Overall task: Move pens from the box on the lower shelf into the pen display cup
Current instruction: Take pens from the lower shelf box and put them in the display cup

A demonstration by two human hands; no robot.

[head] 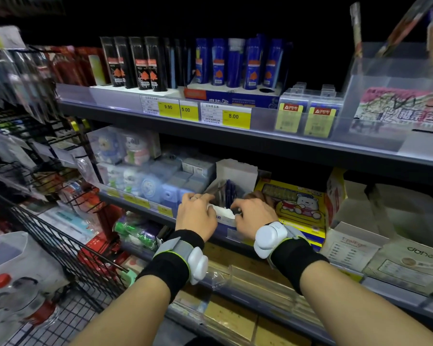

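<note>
A white pen box (235,171) with its lid flap standing up sits on the lower shelf, dark blue pens (229,189) visible inside it. My left hand (196,214) grips the box's front left edge, fingers curled over the white flap. On the front right of the same box rests my right hand (254,216), its fingertips curled at the opening; whether they pinch a pen is hidden. A clear plastic display holder (395,96) with a few tall items in it stands on the upper shelf at the far right.
Black and blue tubes (145,63) line the upper shelf above yellow price tags (233,117). A yellow bear-print box (295,203) sits right of the pen box, pastel goods (140,168) to its left. A black wire basket (60,245) stands at the left.
</note>
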